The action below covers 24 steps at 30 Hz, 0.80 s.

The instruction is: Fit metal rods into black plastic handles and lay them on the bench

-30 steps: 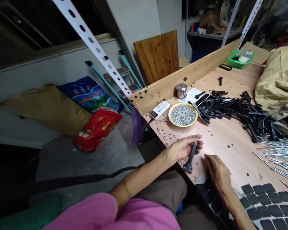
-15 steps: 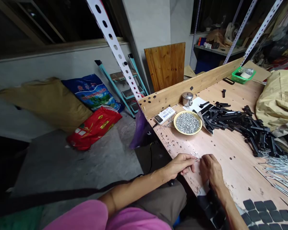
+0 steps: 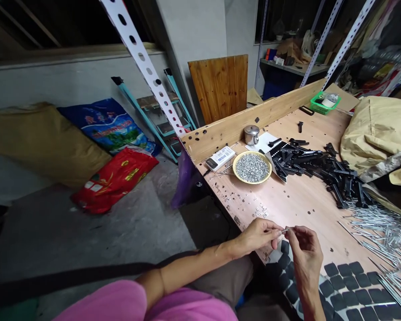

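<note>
Both hands have come closer together since the earlier frame, and the black part that the left hand [image 3: 257, 236] held earlier is no longer in view. Now the left hand is narrow and seems to pinch a thin silver pin [image 3: 285, 231] above the near edge of the counter [image 3: 307, 200]. The right hand [image 3: 305, 249] is also narrow, and its fingers [image 3: 296, 232] close on the same pin from the other side. As far as the pictures show, much work is left: a big heap of black plastic parts [image 3: 321, 169] lies in the middle of the counter, and many metal rods [image 3: 381, 240] lie at its right edge. Rows of black pads [image 3: 350, 285] cover the near right corner. A bowl [image 3: 252, 167] near the far left edge is nearly full of small silver washers, and some loose washers [image 3: 257, 209] lie on the wood in front of it. I cannot tell which parts are finished. Behind the counter stand a steel cup [image 3: 251, 135] and a green basket [image 3: 325, 102], and a red bag [image 3: 113, 180] and a blue bag [image 3: 107, 127] lie on the floor [image 3: 120, 236].
</note>
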{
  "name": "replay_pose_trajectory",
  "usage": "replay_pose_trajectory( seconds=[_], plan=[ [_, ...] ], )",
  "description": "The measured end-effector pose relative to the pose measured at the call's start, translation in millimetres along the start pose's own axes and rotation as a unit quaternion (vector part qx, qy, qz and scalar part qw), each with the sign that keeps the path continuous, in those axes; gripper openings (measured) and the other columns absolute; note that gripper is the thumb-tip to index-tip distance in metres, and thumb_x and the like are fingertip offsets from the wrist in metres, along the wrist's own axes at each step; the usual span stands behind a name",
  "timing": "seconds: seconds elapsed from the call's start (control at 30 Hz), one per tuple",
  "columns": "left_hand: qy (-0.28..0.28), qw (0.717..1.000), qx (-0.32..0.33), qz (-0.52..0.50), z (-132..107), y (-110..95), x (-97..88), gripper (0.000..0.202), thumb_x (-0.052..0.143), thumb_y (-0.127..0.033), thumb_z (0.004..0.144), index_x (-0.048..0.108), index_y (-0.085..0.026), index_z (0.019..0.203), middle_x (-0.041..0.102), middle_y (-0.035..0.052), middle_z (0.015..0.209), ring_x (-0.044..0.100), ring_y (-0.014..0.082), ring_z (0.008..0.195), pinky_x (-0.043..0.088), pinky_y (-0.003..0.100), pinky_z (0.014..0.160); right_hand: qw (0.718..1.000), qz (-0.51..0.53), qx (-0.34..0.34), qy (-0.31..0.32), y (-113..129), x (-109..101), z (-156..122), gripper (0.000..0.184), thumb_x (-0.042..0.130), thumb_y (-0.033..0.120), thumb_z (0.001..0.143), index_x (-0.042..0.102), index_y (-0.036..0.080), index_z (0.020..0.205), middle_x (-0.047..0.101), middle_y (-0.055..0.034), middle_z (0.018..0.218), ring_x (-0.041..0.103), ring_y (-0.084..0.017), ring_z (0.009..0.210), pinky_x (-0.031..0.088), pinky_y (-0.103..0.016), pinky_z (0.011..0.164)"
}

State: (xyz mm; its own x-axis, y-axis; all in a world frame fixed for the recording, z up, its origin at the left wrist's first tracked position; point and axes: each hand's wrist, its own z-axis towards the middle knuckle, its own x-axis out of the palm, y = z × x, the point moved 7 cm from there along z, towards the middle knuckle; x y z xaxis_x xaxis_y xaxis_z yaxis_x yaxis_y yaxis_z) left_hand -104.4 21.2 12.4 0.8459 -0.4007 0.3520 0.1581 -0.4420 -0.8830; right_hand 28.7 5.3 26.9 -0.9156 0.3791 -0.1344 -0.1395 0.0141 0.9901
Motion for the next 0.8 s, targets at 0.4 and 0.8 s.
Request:
replay_pose_trajectory(
  seconds=[0.4,0.8],
  plan=[
    [-0.042,0.989,0.032,0.141,-2.8,3.2,10.7,0.041,0.054,-0.038,0.08,0.067,-0.011,0.108,0.045,-0.0041,0.048,0.037,0.0081,0.045,0.034,0.021,0.047,0.836,-0.3,-0.455,0.067,31.9,-2.1,-36.9,0.02,0.049,0.012,0.086,0.062,0.021,0.098,0.07,-0.0058,0.088,0.066,-0.019,0.082,0.054,-0.033,0.073],
    [0.037,0.989,0.021,0.145,-3.6,4.8,26.3,0.039,0.053,-0.031,0.08,0.066,-0.009,0.109,0.041,-0.005,0.049,0.035,0.006,0.046,0.029,0.017,0.044,0.952,-0.201,-0.19,0.133,32.0,-28.2,-17.3,0.027,0.052,0.043,0.085,0.071,0.022,0.085,0.068,-0.0053,0.078,0.067,-0.017,0.069,0.053,-0.024,0.059]
  ],
)
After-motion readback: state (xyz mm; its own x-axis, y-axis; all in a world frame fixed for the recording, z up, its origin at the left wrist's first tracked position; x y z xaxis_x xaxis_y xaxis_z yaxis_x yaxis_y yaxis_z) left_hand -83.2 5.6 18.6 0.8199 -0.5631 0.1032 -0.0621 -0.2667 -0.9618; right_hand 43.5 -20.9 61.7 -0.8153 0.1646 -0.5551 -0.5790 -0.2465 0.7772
